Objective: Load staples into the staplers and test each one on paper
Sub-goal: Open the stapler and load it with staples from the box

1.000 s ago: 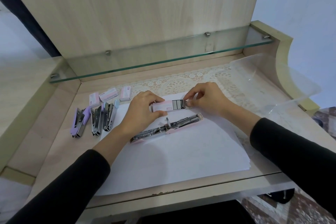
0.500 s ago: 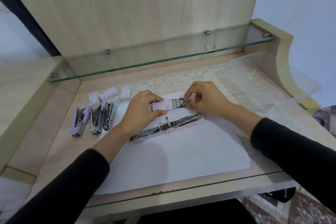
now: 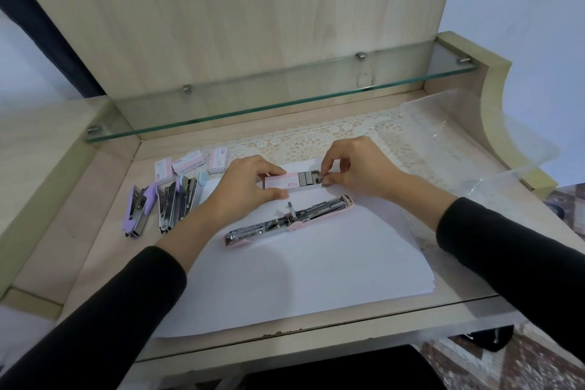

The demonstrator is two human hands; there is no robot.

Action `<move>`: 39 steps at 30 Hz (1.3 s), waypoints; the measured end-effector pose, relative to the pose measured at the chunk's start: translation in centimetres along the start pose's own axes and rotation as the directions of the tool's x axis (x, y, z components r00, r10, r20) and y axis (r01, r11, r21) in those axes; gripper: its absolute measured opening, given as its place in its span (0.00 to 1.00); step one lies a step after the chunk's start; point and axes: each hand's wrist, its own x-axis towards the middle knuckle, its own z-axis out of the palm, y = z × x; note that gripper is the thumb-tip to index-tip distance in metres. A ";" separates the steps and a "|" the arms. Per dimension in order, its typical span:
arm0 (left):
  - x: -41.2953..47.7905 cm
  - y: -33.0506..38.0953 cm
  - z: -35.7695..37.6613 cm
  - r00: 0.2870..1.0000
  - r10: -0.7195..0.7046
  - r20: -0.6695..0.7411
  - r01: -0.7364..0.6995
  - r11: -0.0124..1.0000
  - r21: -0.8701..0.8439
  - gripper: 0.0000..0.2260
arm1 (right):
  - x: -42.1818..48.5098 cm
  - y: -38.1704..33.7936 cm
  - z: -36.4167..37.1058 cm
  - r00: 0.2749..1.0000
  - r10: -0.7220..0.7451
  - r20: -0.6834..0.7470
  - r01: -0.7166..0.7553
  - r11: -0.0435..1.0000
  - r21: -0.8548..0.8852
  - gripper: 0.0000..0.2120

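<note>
Fingers (image 3: 326, 164) of right hand (image 3: 359, 169) pinch staples (image 3: 319, 179) in box (image 3: 280, 183); spare box (image 3: 188, 165) reads "STAPLES".

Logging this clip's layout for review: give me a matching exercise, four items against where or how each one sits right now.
Items:
1. pink stapler
2. purple stapler
3. open staple box
4. clear plastic tray

Places or states:
A. far left, off the paper
B. gripped by the left hand
C. opened out flat on the paper
D. at the table's right end

Pairs: 1-C, 2-A, 3-B, 4-D
</note>
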 end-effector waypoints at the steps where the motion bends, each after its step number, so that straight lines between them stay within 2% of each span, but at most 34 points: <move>1: 0.0 0.0 0.0 1.000 0.000 0.005 0.000 1.000 0.005 0.18 | 0.1 0.0 -0.1 1.000 0.007 0.001 -0.007 1.000 0.011 0.04; 6: 0.1 0.1 -0.2 1.000 0.000 0.023 -0.001 1.000 0.026 0.19 | 0.4 -0.3 -0.1 0.997 0.020 0.072 -0.021 1.000 0.016 0.06; 9: 0.1 0.1 -0.3 0.999 0.000 0.040 -0.001 1.000 0.028 0.21 | 0.5 -0.3 0.0 0.997 0.039 0.069 -0.041 0.999 0.034 0.07; 11: 0.1 0.1 -0.4 0.999 0.004 0.044 -0.003 1.000 -0.008 0.22 | 0.5 -0.4 -0.1 0.997 0.064 0.031 -0.068 0.990 0.125 0.06; 14: 0.3 0.5 -0.8 1.000 0.023 -0.008 -0.023 0.995 -0.093 0.15 | 0.5 -0.6 -0.3 0.992 0.125 -0.016 -0.114 0.947 0.299 0.05; 16: 0.6 1.3 -1.1 0.998 0.013 -0.066 -0.025 0.981 -0.194 0.09 | 0.6 -1.0 -0.5 0.984 0.178 -0.004 -0.157 0.878 0.453 0.07; 18: 1.0 2.1 -1.4 0.993 0.022 -0.120 -0.052 0.966 -0.255 0.07 | 0.6 -1.4 -0.8 0.977 0.212 0.023 -0.185 0.788 0.587 0.07; 20: 1.3 2.7 -1.5 0.977 0.104 -0.184 -0.142 0.967 -0.212 0.10 | 0.6 -1.7 -1.1 0.970 0.237 0.060 -0.214 0.702 0.679 0.05; 23: 1.4 3.3 -1.4 0.924 0.298 -0.238 -0.317 0.948 -0.043 0.17 | 0.5 -2.1 -1.3 0.959 0.258 0.116 -0.254 0.600 0.758 0.05; 26: 1.5 3.6 -1.2 0.876 0.395 -0.276 -0.388 0.918 0.085 0.20 | 0.4 -2.2 -1.5 0.944 0.284 0.165 -0.296 0.518 0.803 0.04; 31: 1.6 3.9 -1.1 0.849 0.418 -0.323 -0.390 0.909 0.150 0.14 | 0.3 -2.5 -1.2 0.938 0.294 0.185 -0.312 0.478 0.821 0.05; 39: 1.1 3.7 -0.7 0.867 0.368 -0.336 -0.358 0.929 0.094 0.10 | 0.1 -2.8 -0.8 0.934 0.299 0.196 -0.322 0.464 0.826 0.05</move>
